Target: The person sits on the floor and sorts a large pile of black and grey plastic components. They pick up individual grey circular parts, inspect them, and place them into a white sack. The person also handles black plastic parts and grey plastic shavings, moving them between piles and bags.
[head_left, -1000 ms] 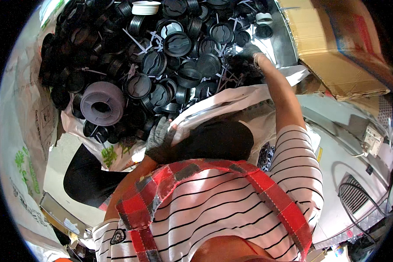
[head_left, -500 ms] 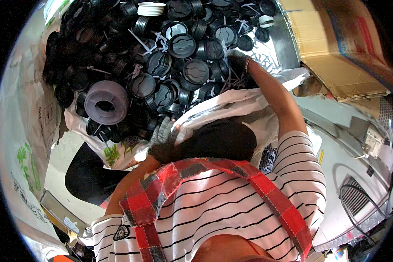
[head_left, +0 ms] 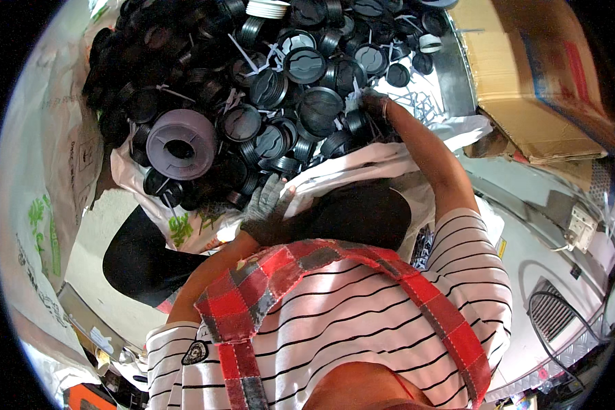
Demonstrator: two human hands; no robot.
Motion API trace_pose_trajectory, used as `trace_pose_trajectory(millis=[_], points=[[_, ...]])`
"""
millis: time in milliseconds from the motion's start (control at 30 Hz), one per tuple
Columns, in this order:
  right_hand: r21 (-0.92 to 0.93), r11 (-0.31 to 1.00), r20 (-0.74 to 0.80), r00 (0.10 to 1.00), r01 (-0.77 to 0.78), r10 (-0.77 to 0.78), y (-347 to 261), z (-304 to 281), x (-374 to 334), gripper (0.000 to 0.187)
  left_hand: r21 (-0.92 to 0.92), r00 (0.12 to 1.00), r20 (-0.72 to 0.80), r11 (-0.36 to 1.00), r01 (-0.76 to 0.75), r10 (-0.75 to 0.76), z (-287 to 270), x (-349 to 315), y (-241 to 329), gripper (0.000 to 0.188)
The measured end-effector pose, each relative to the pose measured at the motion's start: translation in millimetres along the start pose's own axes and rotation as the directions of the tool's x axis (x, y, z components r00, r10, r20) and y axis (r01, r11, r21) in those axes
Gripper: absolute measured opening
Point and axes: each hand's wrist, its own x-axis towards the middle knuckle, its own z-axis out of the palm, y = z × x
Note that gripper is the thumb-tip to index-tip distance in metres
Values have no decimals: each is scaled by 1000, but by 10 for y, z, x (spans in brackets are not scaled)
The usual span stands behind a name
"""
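A large heap of round black plastic caps (head_left: 320,113) lies in front of me, with pale branching plastic sprues (head_left: 253,61) scattered through it. My right hand (head_left: 374,101), in a dark glove, reaches into the heap's right side. Its fingers are bent, and a small pale piece (head_left: 354,97) shows at their tips; what they grip is largely hidden. My left hand (head_left: 269,205), in a grey glove, lies with fingers stretched at the heap's near edge, by the white sack (head_left: 342,162) and my knee. A grey ring-shaped plastic part (head_left: 182,145) rests on the caps, left of it.
An open cardboard box (head_left: 509,82) stands at the right, beyond a metal edge. White plastic sacking (head_left: 55,171) hangs along the left. A pale machine casing with a vent (head_left: 552,307), a socket box (head_left: 581,229) and a looped cable is at my right.
The whole view has shifted, so the heap sits further right and higher. My right hand stays at the heap's right side, now with a pale piece at its fingertips. My left hand keeps its place.
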Motion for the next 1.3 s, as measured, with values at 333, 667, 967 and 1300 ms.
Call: trace_pose_trajectory(millis=[333, 667, 967, 1300], points=[[842, 526, -4, 975, -117, 223, -525, -911, -313, 23, 5, 995, 97, 1000, 26, -26, 66, -62, -24, 72], [372, 926, -302, 935, -66, 188, -441, -827, -205, 31, 61, 983, 176, 997, 48, -58, -13, -21, 14, 68], [730, -607, 5, 885, 314, 465, -1478, -2400, -48, 23, 168, 966, 248, 985, 34, -76, 248, -198, -160, 57], [874, 427, -185, 654, -231, 734, -759, -2669, -608, 39, -279, 973, 101, 933, 227, -207, -245, 107, 100, 81]])
